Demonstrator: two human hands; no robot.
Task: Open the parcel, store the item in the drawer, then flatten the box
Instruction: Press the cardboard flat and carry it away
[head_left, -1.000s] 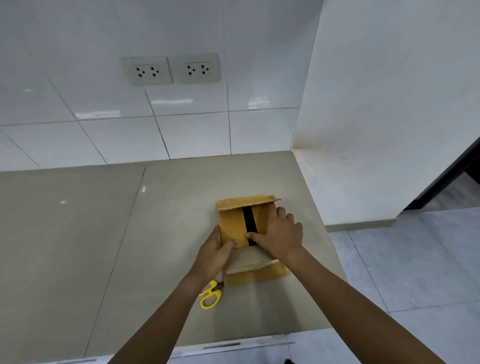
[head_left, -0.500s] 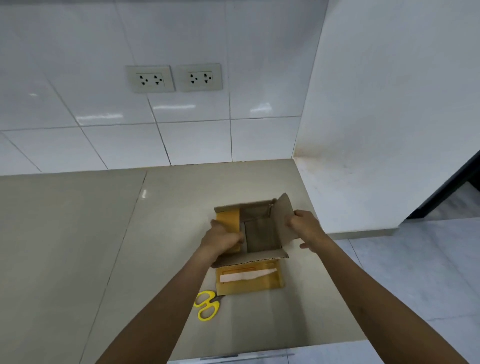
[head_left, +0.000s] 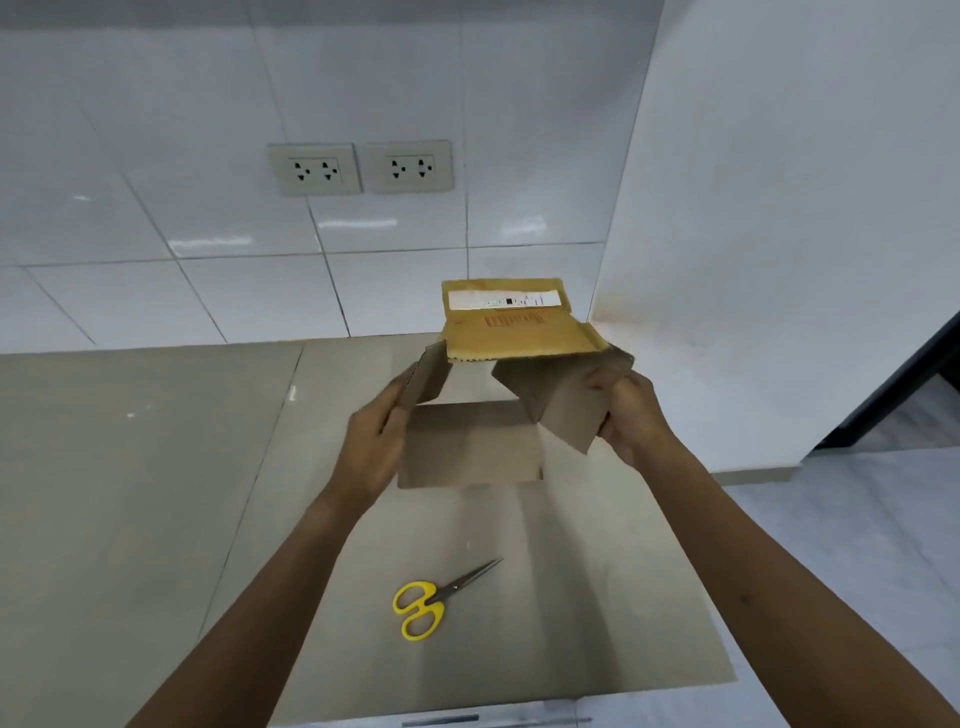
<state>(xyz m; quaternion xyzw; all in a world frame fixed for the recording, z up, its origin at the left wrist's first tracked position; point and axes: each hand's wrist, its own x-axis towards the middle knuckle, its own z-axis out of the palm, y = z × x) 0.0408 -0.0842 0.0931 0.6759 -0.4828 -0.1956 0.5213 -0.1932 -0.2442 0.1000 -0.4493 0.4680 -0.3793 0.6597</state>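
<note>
Both hands, left (head_left: 371, 452) and right (head_left: 631, 415), gripped the opened box (head_left: 511, 384) at frame centre, above the beige counter (head_left: 156, 493); yellow scissors (head_left: 431, 603) lay below; white tiled wall (head_left: 208, 104) behind held two sockets (head_left: 358, 167).

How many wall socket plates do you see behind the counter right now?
2. The left socket plate and the right socket plate sit side by side on the tiled wall, above and left of the held cardboard box. No others are visible.

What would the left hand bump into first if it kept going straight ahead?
Probably the cardboard box flap the left hand is already gripping; beyond that, the tiled wall, though depth is hard to judge.
</note>
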